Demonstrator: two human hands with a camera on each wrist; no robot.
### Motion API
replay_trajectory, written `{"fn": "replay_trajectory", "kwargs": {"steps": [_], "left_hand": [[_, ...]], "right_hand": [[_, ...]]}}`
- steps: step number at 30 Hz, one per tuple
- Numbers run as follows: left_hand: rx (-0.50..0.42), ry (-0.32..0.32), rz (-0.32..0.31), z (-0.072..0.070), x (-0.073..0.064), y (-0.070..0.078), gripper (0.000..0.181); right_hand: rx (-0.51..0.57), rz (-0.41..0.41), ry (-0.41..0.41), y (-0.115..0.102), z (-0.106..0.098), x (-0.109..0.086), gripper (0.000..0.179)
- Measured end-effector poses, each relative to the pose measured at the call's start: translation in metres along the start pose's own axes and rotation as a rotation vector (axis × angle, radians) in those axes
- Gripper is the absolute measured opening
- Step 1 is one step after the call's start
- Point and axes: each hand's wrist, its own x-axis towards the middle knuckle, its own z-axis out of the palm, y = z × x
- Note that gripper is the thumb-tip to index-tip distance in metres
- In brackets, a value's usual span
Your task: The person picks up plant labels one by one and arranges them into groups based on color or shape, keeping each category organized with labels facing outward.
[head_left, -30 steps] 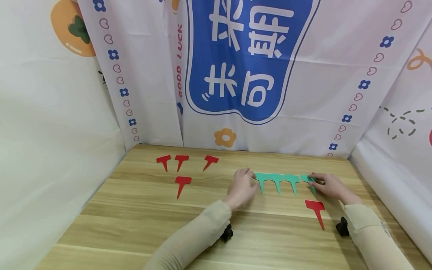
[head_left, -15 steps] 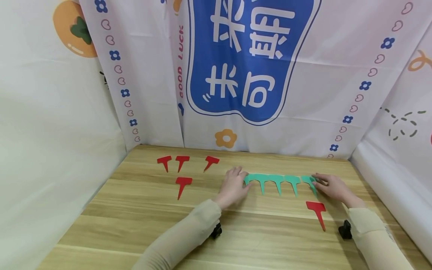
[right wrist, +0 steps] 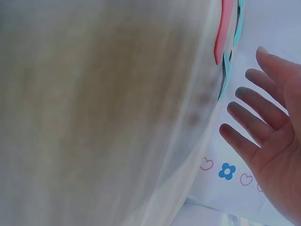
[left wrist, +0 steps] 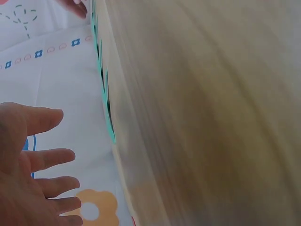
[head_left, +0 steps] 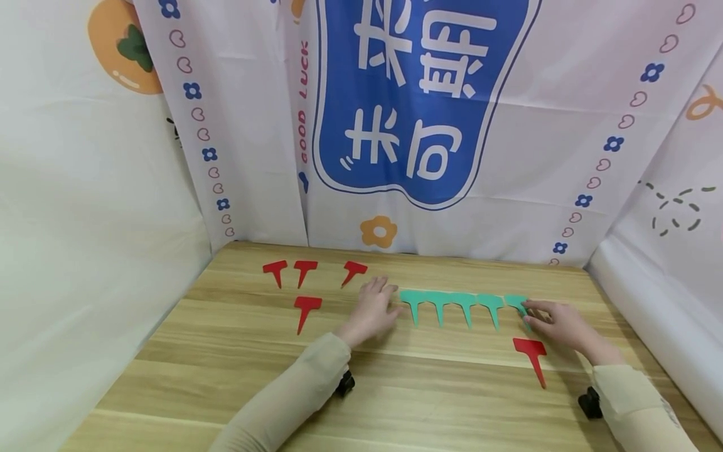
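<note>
Left hand (head_left: 369,314) just left of green T-tags (head_left: 464,299), right hand (head_left: 567,324) at their right end; fingers extended, gripping nothing. Row's on desk (head_left: 429,402), far, right-of-centre. Probably light, thin, bendy; pinch head edges.

The left hand (head_left: 369,314) has slid away leftward from the end of the green row, so the leftmost green tag (head_left: 414,297) — wholly hidden a second ago, partly covered half a second ago — now shows in full. The right hand (head_left: 565,326) has drawn back a little rightward and toward the person (a smaller shift), baring more of the rightmost green tag (head_left: 513,301).
</note>
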Motion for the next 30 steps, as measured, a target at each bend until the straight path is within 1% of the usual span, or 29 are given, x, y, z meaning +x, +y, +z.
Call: {"fn": "replay_trajectory", "kwargs": {"steps": [3, 7, 12, 14, 17, 19, 22, 27, 30], "left_hand": [[-0.005, 0.003, -0.007, -0.001, -0.002, -0.004, 0.054], [-0.02, 0.008, -0.006, -0.004, -0.004, -0.01, 0.054], [-0.033, 0.047, 0.005, -0.01, -0.007, -0.022, 0.053], [-0.021, 0.061, 0.007, -0.012, -0.008, -0.026, 0.052], [-0.012, 0.065, -0.007, -0.016, -0.011, -0.033, 0.051], [-0.024, 0.063, -0.019, -0.018, -0.013, -0.038, 0.051], [-0.035, 0.08, -0.023, -0.023, -0.017, -0.045, 0.05], [-0.023, 0.109, -0.008, -0.032, -0.024, -0.055, 0.049], [-0.017, 0.115, -0.003, -0.035, -0.028, -0.061, 0.051]], "right_hand": [[0.002, -0.015, -0.008, -0.002, 0.001, -0.003, 0.042], [0.008, -0.04, 0.008, -0.007, 0.001, -0.007, 0.041], [0.005, -0.087, 0.026, -0.01, 0.002, -0.01, 0.039], [-0.001, -0.11, 0.035, -0.01, 0.003, -0.012, 0.038], [-0.016, -0.164, 0.055, -0.009, 0.005, -0.014, 0.036], [-0.024, -0.204, 0.073, -0.009, 0.005, -0.015, 0.034], [-0.036, -0.247, 0.086, -0.01, 0.006, -0.017, 0.032], [-0.056, -0.267, 0.102, -0.01, 0.007, -0.022, 0.032], [-0.063, -0.278, 0.1, -0.009, 0.008, -0.024, 0.031]]}}
